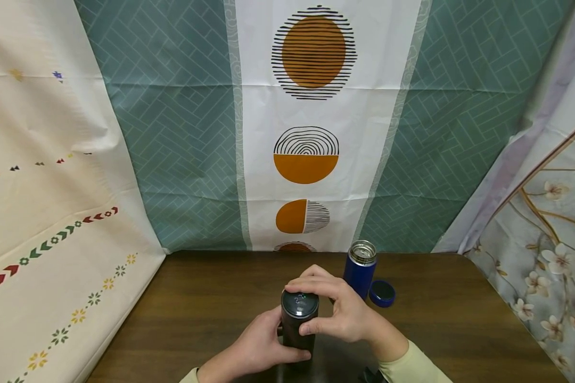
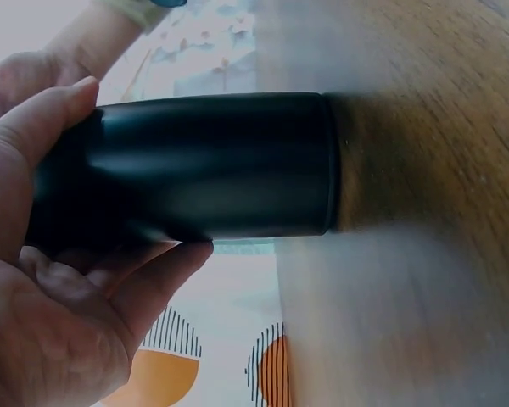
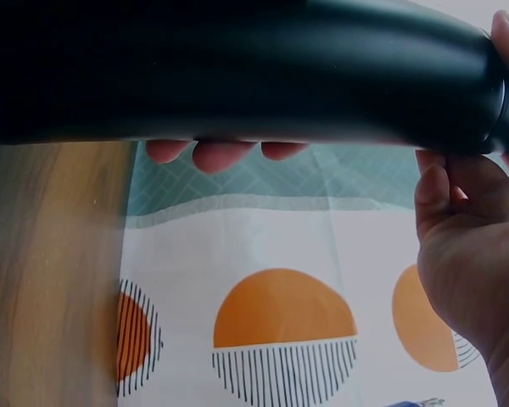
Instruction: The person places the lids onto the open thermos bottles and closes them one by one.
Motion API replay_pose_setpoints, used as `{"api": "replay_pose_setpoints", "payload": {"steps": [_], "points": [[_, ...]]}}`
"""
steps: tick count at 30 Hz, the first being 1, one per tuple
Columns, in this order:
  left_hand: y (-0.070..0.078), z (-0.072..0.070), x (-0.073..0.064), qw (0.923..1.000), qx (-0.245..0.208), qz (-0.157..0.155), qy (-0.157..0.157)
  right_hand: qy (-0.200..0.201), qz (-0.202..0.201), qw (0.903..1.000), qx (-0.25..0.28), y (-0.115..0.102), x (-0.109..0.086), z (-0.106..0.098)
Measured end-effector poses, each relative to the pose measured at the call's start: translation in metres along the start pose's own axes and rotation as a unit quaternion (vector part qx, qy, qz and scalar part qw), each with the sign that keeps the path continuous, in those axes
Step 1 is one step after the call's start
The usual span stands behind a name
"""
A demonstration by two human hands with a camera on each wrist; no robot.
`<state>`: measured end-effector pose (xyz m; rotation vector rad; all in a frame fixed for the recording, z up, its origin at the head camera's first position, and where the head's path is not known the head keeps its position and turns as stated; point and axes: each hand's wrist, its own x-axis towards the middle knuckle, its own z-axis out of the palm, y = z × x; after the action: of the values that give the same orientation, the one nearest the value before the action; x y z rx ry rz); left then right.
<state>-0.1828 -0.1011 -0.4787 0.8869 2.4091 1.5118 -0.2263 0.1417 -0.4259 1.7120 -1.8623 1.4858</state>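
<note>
A black vacuum flask (image 1: 298, 336) stands upright on the wooden table, its glossy dark lid (image 1: 300, 304) on top. My left hand (image 1: 263, 343) grips the body from the left, thumb low on the near side. From the right, my right hand (image 1: 340, 314) holds the lid, with the thumb on the near side and the fingers over the far edge. In the left wrist view the base of the black flask (image 2: 212, 165) meets the tabletop. Left fingertips (image 3: 216, 155) show beyond the flask in the right wrist view.
Behind my right hand stands a blue flask (image 1: 359, 274), uncapped, its steel mouth showing. A blue lid (image 1: 382, 293) lies on the table (image 1: 196, 303) beside it. Patterned cloth (image 1: 187, 133) hangs along the table's back edge, with more cloth at both sides.
</note>
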Motion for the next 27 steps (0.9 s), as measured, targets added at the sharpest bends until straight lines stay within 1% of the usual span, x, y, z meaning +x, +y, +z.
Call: {"api": "replay_pose_setpoints", "payload": {"steps": [3, 9, 14, 19, 22, 27], "points": [[0.000, 0.000, 0.000, 1.0000, 0.003, -0.002, 0.000, -0.002, 0.005, 1.0000, 0.004, 0.001, -0.001, 0.000], [-0.002, -0.001, 0.001, 1.0000, 0.005, -0.006, 0.004, -0.004, 0.030, 0.9995, 0.010, 0.001, 0.000, 0.001], [-0.003, -0.003, 0.002, 1.0000, 0.000, -0.001, 0.003, -0.005, 0.046, 0.9989, 0.008, -0.001, 0.002, 0.002], [-0.005, -0.006, 0.003, 1.0000, -0.003, -0.002, 0.003, -0.007, 0.039, 0.9992, 0.001, 0.002, 0.006, 0.002], [-0.008, -0.009, 0.005, 1.0000, 0.003, -0.002, 0.007, -0.005, 0.036, 0.9993, -0.003, 0.007, 0.008, 0.003], [-0.012, -0.015, 0.006, 0.9996, 0.020, -0.002, 0.021, -0.002, 0.033, 0.9994, -0.010, 0.015, 0.014, 0.003]]}}
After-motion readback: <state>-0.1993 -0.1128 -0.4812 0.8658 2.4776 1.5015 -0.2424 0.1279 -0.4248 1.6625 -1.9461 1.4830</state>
